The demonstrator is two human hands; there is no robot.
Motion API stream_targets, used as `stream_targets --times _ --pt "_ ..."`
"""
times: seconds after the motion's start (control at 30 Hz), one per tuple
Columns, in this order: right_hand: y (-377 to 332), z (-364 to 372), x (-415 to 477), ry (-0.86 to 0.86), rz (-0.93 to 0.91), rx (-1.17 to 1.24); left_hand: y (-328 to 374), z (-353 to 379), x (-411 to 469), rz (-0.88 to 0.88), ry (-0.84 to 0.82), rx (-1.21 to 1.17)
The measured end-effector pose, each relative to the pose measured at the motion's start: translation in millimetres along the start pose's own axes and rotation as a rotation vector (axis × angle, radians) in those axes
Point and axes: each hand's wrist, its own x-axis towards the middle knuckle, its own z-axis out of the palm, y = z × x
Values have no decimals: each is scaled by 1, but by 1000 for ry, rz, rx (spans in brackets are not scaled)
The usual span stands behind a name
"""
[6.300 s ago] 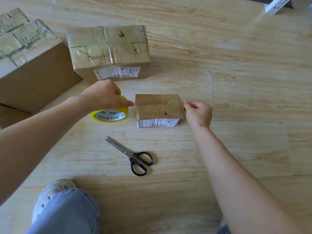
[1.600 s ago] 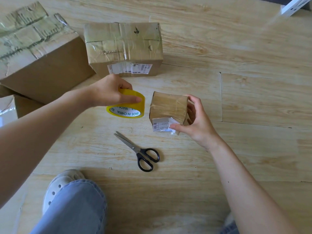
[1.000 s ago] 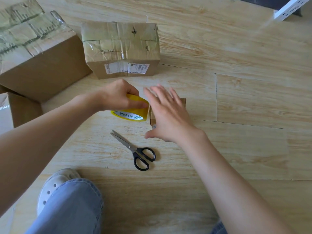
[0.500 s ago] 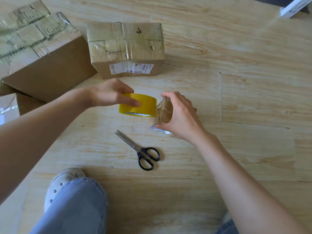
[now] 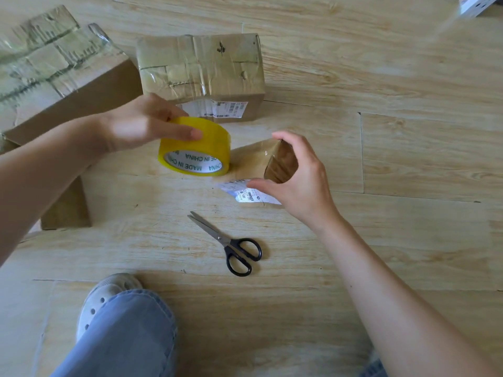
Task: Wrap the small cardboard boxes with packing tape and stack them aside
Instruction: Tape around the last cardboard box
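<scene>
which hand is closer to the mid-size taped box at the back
Left. The left hand, gripping the yellow tape roll, is just in front of the mid-size taped box; the right hand, holding the small cardboard box, is farther forward and to the right.

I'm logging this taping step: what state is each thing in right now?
left hand, grips the tape roll.
right hand, holds the small box between thumb and fingers.
tape roll, tilted, a strip seemingly drawn to the small box.
small box, tipped on edge, partly taped.
scissors, closed, lying on the floor.
medium box, taped shut.
large box, taped over.
</scene>
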Motion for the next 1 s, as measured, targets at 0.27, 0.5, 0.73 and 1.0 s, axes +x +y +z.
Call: stream_targets --times 0.27,0.5,0.73,1.0 --pt "11 0 -14 23 121 -54 18 25 6 24 -41 90" --pt "0 -9 -21 -35 80 -293 22 28 10 52 -42 196" --pt "9 -34 -15 -316 58 -304 24 19 2 89 -136 124" --pt "31 -42 -18 -252 154 -33 22 19 7 11 -3 628"
